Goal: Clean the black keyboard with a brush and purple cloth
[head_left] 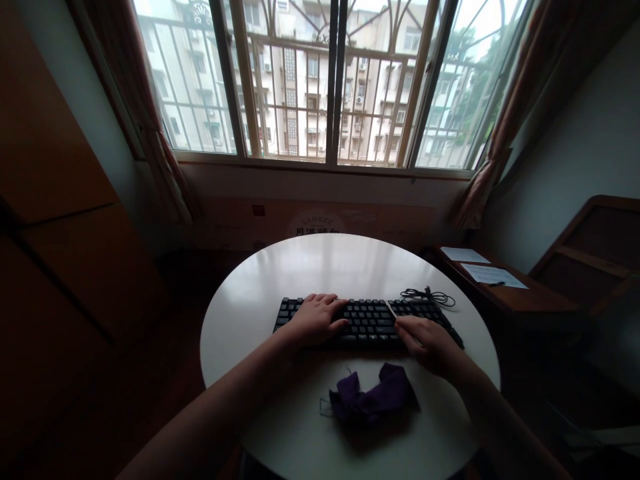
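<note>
A black keyboard (367, 321) lies across the white round table (240, 333). My left hand (316, 319) rests on the left part of the keyboard, palm down, with its fingers stretched over the keys. Between the closed fingers of my right hand (427, 341) is a thin white stick (391, 309), which looks like a cotton swab. Its far end points down at the keys right of the middle; whether it touches them I cannot tell. Nearer to me lies a crumpled dark purple cloth (375, 397).
The keyboard's coiled black cable (429, 297) lies behind its right end. To the right, a low wooden table (540, 297) carries white papers (493, 275) and a pen (497, 284). A wooden chair (595, 247) stands beyond it. Ahead is a barred window (330, 87).
</note>
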### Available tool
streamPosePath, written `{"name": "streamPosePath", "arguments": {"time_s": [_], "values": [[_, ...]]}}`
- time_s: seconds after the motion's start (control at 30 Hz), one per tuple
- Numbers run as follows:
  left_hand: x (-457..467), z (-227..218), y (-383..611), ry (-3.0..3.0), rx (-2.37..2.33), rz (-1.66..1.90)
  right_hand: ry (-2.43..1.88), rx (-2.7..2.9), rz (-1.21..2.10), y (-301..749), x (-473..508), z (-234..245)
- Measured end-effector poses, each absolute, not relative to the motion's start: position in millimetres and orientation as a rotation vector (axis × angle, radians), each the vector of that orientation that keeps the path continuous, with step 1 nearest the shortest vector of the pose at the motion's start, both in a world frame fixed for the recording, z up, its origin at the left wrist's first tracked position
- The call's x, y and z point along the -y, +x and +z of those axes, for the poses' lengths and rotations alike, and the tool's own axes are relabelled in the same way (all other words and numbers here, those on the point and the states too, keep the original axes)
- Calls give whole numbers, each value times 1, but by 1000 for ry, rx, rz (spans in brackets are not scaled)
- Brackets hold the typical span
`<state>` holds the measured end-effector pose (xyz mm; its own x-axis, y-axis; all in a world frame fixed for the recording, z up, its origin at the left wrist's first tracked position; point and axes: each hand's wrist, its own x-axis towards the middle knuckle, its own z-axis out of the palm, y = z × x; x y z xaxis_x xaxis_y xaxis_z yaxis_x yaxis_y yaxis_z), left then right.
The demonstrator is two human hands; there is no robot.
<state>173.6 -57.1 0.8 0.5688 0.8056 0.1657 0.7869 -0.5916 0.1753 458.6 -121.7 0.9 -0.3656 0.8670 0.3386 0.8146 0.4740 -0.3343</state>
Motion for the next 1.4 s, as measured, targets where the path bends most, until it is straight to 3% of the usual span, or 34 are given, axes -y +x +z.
{"name": "streamPosePath", "arguments": {"time_s": [0.5, 0.9, 1.07, 1.4], "values": [[57, 3, 174, 2735, -1390, 268, -1479, 2606, 308, 466, 182, 12], [59, 4, 175, 2743, -1390, 258, -1506, 2666, 220, 463, 209, 11], [58, 4, 175, 2744, -1393, 252, -1496, 2649, 361, 480, 224, 23], [59, 4, 174, 2760, -1388, 282, -1466, 2323, 250, 521, 143, 27]]}}
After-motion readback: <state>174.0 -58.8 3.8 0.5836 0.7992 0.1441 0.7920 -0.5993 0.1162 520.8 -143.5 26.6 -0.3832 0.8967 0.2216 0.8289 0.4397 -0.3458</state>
